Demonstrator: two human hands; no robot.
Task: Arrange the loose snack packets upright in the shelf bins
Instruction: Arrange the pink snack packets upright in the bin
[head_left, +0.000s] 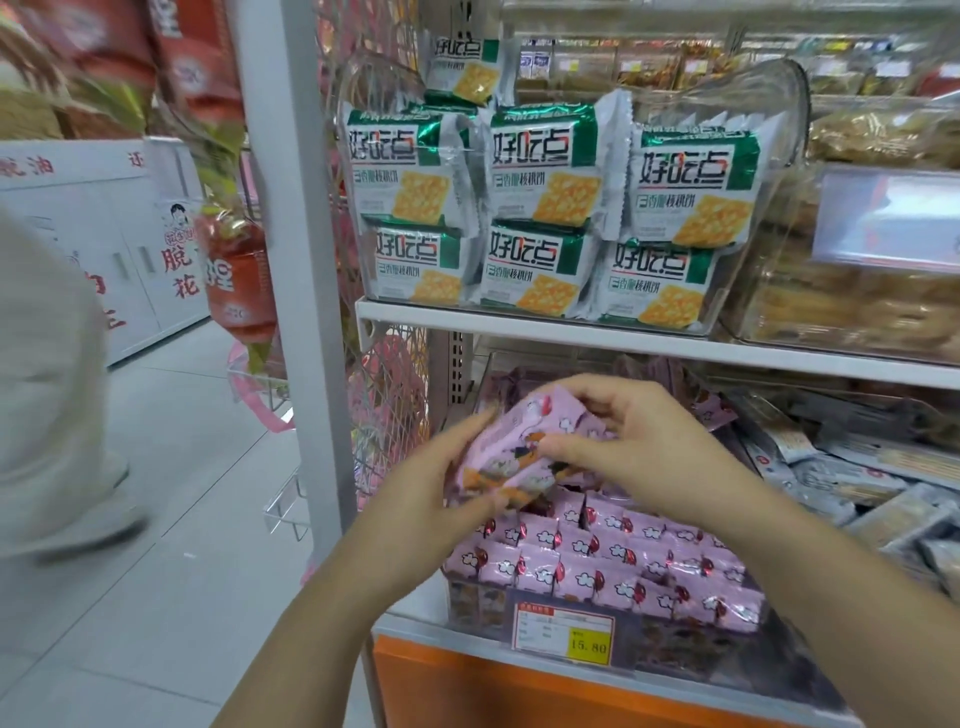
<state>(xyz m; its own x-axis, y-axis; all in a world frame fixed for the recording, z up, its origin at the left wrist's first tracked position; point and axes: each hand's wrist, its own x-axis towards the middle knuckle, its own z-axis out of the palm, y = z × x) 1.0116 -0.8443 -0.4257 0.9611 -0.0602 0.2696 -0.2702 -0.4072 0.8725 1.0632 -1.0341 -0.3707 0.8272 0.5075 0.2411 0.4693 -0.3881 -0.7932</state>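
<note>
Gripping a small bunch of pink packets (511, 447) with both hands: left hand (431, 491) curled round its near end from below, right hand (639, 447) pinching it from above. Holding it just above the lower bin (470, 605), not yet set down.

Judging the task as partway through. Done, as far as can be seen: neat rows (597, 566) of the same pink kind standing upright along the front of that bin, behind the price tag (563, 631). Likewise, up on the shelf (519, 325), green cracker packs (545, 208) stood faces out in two tiers.

Left to do: slotting the held bunch upright into a row. Probably also tidying more pink ones jumbled at the back of the bin, though mostly hidden behind the hands. Then, to the right, sorting the grey packets (852, 483) lying flat and crooked in a heap. Cannot tell how many make up the bunch.
</note>
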